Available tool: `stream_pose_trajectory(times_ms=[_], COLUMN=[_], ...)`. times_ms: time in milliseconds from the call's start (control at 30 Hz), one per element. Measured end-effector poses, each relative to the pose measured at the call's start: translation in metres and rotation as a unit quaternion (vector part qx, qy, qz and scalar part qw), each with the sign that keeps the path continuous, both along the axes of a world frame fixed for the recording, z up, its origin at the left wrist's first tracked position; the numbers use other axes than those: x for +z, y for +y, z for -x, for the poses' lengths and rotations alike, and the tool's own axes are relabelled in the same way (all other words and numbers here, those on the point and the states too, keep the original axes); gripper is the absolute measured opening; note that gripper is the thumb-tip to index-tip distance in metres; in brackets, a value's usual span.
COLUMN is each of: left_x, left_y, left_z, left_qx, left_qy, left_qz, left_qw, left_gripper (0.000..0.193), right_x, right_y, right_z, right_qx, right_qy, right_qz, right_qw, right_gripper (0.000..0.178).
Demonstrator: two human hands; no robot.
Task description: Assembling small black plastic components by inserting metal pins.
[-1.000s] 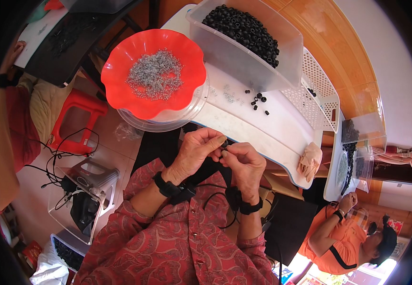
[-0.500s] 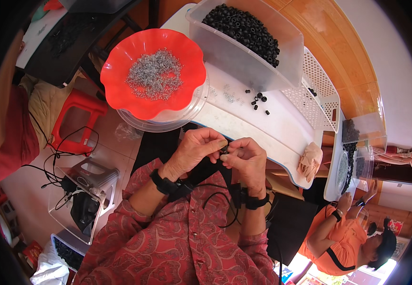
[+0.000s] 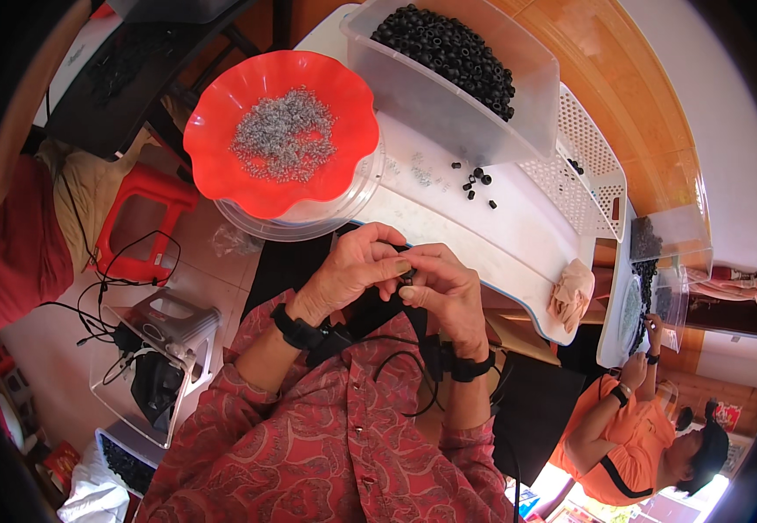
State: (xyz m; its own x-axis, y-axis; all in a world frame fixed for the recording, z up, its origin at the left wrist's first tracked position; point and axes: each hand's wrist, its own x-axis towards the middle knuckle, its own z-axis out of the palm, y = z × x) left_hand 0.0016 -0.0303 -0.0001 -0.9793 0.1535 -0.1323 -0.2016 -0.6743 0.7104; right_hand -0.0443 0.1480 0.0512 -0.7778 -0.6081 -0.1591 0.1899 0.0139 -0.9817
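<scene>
Close together in front of my chest, just off the table's near edge, my two hands meet fingertip to fingertip. A small black plastic part sits between them, mostly covered by the fingers. My left hand pinches it from the left with thumb and index finger. On the other side, my right hand grips it between thumb and bent fingers. Beyond my left hand, a red wavy-rimmed bowl holds a heap of tiny silvery pieces that look like springs. Loose black cylindrical pieces lie on the white table.
A translucent bin of black hollow pieces stands at the back, beside a white perforated basket. A crumpled cloth lies at the table's right end. A red stool stands left; a co-worker in orange sits right.
Both hands have shifted slightly left and their fingers have regrouped around the black part. At the right, the co-worker's hand has moved back toward the far table.
</scene>
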Motion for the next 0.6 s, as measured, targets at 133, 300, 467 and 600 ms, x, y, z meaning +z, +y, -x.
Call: stream_pose_trajectory(times_ms=[133, 300, 467, 600], left_x=[0.000, 0.000, 0.005, 0.006], left_y=[0.000, 0.006, 0.006, 0.009], left_z=[-0.001, -0.001, -0.005, -0.008], left_qx=[0.002, 0.028, 0.048, 0.037], left_qy=[-0.012, -0.014, 0.031, 0.115], left_qz=[-0.022, -0.021, 0.104, 0.031], left_qw=[1.000, 0.999, 0.993, 0.992], left_gripper=[0.034, 0.030, 0.041, 0.060], right_x=[-0.006, -0.004, -0.001, 0.002], right_y=[-0.001, -0.004, -0.007, -0.008], right_z=[-0.002, -0.007, -0.013, -0.016], right_qx=[-0.014, -0.055, -0.101, -0.119], right_qy=[0.038, 0.100, 0.071, 0.059], right_qz=[0.007, -0.033, -0.021, -0.005], right_qw=[0.999, 0.993, 0.992, 0.991], right_gripper=[0.039, 0.038, 0.036, 0.034])
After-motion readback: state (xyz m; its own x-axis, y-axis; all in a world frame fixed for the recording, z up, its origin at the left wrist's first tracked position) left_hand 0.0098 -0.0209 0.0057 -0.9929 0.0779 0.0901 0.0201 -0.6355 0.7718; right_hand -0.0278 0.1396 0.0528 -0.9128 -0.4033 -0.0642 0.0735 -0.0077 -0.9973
